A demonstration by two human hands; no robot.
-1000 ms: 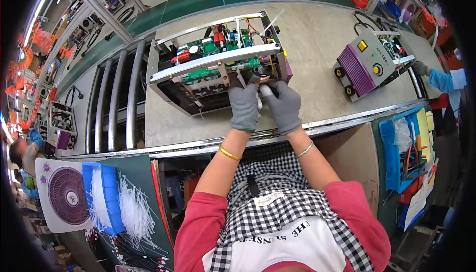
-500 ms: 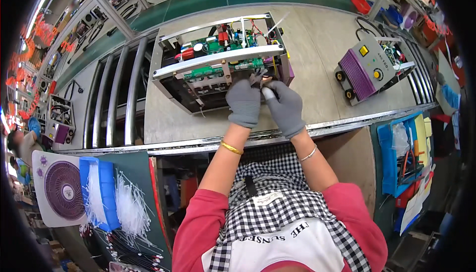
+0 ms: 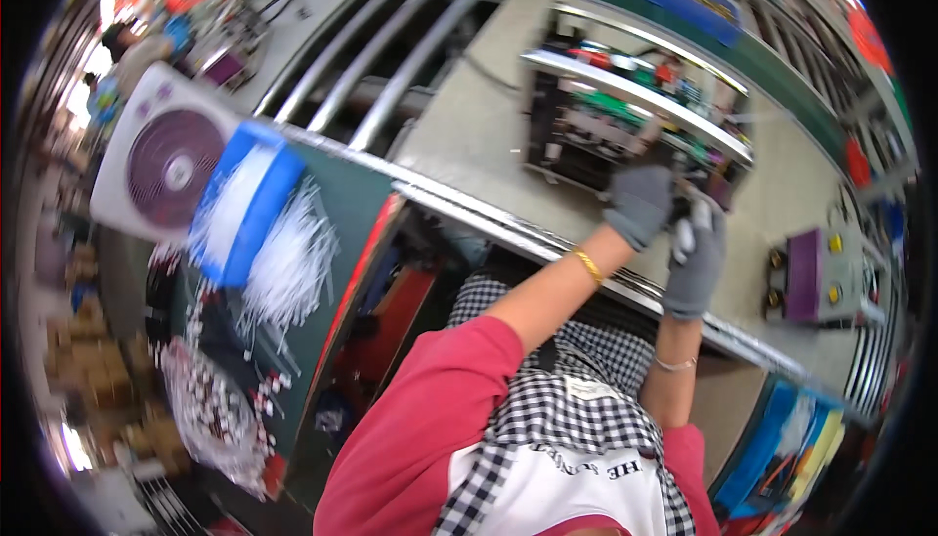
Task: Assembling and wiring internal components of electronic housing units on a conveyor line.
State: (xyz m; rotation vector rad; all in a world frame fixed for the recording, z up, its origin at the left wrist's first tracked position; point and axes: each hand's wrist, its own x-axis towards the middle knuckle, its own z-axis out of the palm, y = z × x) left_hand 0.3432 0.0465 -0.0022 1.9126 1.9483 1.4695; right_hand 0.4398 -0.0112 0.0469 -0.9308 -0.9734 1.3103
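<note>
The open machine [image 3: 625, 116] is sitting on the table [image 3: 469, 135] in the upper right of the frame, showing its green boards [image 3: 601, 101] and a pale metal bar [image 3: 583, 70]. The left hand [image 3: 640, 206] is reaching up to its lower front, near the right end, and the right hand [image 3: 699, 253] is curling just beside it. Both are wearing grey gloves; the fingertips are blurring into shadow, so I cannot tell whether the fingers are gripping a part or only touching one.

The likeliest trouble is lying inside that crowded end: working in shade, gloved fingers could be snagging a wire, pulling a joint loose or missing a poor fit. Pushing hard from the front could also be sliding the machine backward, since no hand is visibly bracing its far side. The metal bracelet [image 3: 674, 365] on the right wrist could be catching on a sharp edge.

As for writing, dark letters are curving across the white shirt [image 3: 576, 482], partly hidden by the apron straps. A small pale tag [image 3: 593, 389] is carrying script too faint to read. The fan [image 3: 176, 160] at upper left is bearing a hub badge, also unreadable, and any marks on the purple-and-grey machine [image 3: 806, 277] at right are blurring away.
</note>
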